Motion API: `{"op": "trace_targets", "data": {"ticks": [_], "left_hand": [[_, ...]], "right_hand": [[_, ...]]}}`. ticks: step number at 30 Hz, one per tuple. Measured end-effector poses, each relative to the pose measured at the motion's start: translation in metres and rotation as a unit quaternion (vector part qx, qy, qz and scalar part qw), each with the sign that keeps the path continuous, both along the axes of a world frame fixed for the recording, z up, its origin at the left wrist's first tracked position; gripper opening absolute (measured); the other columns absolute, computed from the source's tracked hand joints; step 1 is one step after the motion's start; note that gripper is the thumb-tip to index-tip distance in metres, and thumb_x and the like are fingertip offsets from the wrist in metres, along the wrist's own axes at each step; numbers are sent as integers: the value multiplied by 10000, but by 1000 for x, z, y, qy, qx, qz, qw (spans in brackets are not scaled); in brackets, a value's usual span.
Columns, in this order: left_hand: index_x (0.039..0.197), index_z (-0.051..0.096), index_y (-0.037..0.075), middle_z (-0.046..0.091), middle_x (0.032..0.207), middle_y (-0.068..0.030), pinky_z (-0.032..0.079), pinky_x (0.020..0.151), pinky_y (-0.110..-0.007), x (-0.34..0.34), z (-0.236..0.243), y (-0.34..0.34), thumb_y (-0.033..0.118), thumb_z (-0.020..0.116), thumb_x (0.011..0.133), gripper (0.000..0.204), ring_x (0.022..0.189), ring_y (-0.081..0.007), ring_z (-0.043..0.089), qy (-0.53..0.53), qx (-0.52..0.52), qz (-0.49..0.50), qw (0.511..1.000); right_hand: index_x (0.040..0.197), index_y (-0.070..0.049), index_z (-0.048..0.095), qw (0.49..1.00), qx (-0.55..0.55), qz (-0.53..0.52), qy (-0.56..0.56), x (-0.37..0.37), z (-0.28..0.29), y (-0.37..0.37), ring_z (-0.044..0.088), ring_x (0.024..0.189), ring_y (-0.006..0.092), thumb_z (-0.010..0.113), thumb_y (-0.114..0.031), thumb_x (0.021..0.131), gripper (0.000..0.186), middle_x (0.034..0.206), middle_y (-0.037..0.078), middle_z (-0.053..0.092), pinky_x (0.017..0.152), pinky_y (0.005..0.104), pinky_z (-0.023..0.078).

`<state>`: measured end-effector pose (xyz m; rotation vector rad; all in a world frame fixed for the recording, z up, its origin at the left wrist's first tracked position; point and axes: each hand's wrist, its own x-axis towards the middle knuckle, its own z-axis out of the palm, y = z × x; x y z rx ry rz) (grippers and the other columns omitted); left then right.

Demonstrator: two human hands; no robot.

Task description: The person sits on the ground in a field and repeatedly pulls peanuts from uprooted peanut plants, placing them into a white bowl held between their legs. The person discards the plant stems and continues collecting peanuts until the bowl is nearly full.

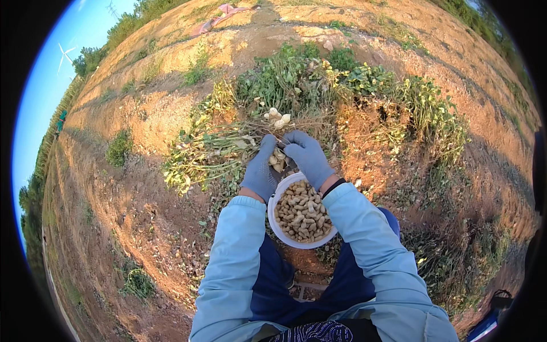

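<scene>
Peanuts (277, 161) grasped by the fingers of left hand (260, 172) and right hand (308, 157) might miss the near bucket (271, 213) if yanked.

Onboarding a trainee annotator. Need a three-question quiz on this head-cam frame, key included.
1. Short answer: What fills the white-rimmed bucket?
2. True or false: The left hand and right hand are both gloved.
3. Multiple choice: Where in the picture is the wind turbine? A) lower right B) upper left C) center

Key:
1. Peanuts in their shells
2. True
3. B
</scene>
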<state>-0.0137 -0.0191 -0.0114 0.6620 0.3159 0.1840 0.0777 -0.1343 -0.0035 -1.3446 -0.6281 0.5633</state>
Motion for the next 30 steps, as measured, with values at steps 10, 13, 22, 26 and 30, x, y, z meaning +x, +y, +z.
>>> {"op": "trace_targets", "data": {"ticks": [10,13,22,26,30], "left_hand": [[1126,543,104,604,1049,-66,490,848,-425,0,13,-3,417,530,935,367,967,-214,590,38,17,44,998],[1126,555,96,610,1027,-61,504,814,-386,-3,14,-2,380,564,924,348,948,-201,595,74,12,41,996],[897,589,77,562,724,-49,493,622,-311,0,25,-4,382,646,865,312,710,-190,578,42,-16,168,985],[1132,547,44,639,951,-145,531,799,-393,-7,21,11,451,568,900,469,964,-296,615,26,-60,125,990],[1147,527,12,626,1012,-146,505,865,-430,-6,24,10,529,476,916,568,985,-310,608,39,-29,139,989]], "right_hand": [[998,-39,623,997,-59,32,31,-13,9,-6,522,645,112,681,-276,805,311,746,9,550,588,259,429],[969,-36,623,996,-70,16,-54,-14,7,-6,521,679,104,697,-254,784,295,752,24,560,607,265,434],[851,-19,610,990,-65,118,-35,-11,7,-10,551,672,145,674,-239,772,243,721,62,579,637,295,458],[883,-38,645,940,-196,184,-211,-12,14,-21,608,724,247,616,-368,793,343,756,105,621,683,363,479],[932,-47,676,885,-312,91,-332,-11,16,-27,638,811,306,576,-489,818,467,865,149,670,735,392,490]]}}
